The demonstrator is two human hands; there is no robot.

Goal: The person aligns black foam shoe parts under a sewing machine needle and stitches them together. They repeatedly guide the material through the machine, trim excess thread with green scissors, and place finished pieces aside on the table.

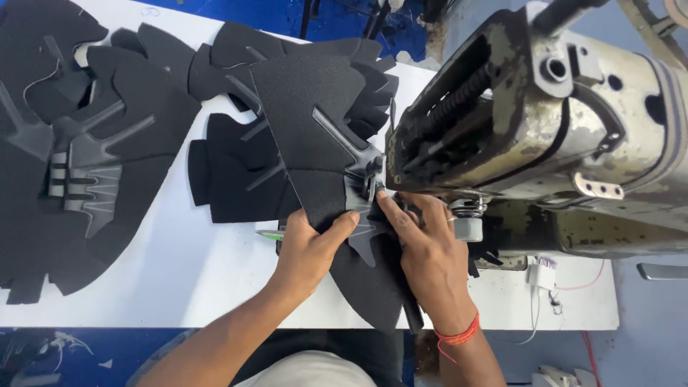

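Head cam, only view: work in hand looks like stitching a black mesh shoe piece (315, 136) at the sewing machine (545, 122), w/ both hands feeding it in at the needle end. Step, as I judge it: mid-seam or lining up, the grey plastic overlay (358, 168) on the piece sits right at the machine's foot; can't see the needle itself, hidden by the machine head. Next move prob calls for steady flat pressure from both hands and a slow turn of the piece so the seam follows the overlay edge, fingertips kept clear of the foot. Left hand (308, 247), just left of the machine & below the piece: fingers half curled, thumb stretched out on top of the mesh, pinching its lower edge. Right hand (426, 247), directly under the machine head: mostly open and flat, fingers spread, index tip pressing the piece down next to the foot; red thread band at the wrist. A green pen-like thing (271, 234) pokes out left of the left hand, can't tell what exactly. Further left of the machine, loose piles of same black cut pieces (107, 143) lie spread on the white table (179, 279), well apart from the hands.
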